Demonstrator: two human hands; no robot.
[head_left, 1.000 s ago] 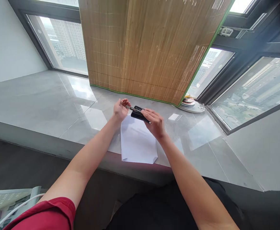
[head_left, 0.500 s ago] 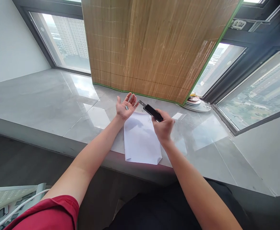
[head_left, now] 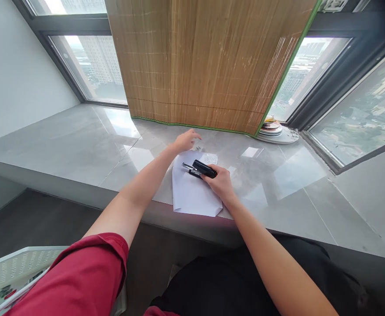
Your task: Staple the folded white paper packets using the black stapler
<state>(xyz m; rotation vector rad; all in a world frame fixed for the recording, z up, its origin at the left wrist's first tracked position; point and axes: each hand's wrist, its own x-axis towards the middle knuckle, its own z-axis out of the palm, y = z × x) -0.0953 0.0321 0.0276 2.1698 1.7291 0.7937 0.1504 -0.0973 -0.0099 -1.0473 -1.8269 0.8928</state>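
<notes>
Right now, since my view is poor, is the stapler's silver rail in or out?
Out: the silver rail juts past the end of the black stapler in the right hand.

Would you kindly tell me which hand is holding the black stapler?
The right hand: it grips the black stapler over the white paper, while the left hand is beyond the paper's far edge, near small grey pieces.

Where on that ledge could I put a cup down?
Bare ledge lies between the left-hand wall and left arm; more lies between the right arm and right-hand window. The middle is crowded: left hand, right hand, black stapler, paper. Stacked plates occupy the far-right corner.
</notes>
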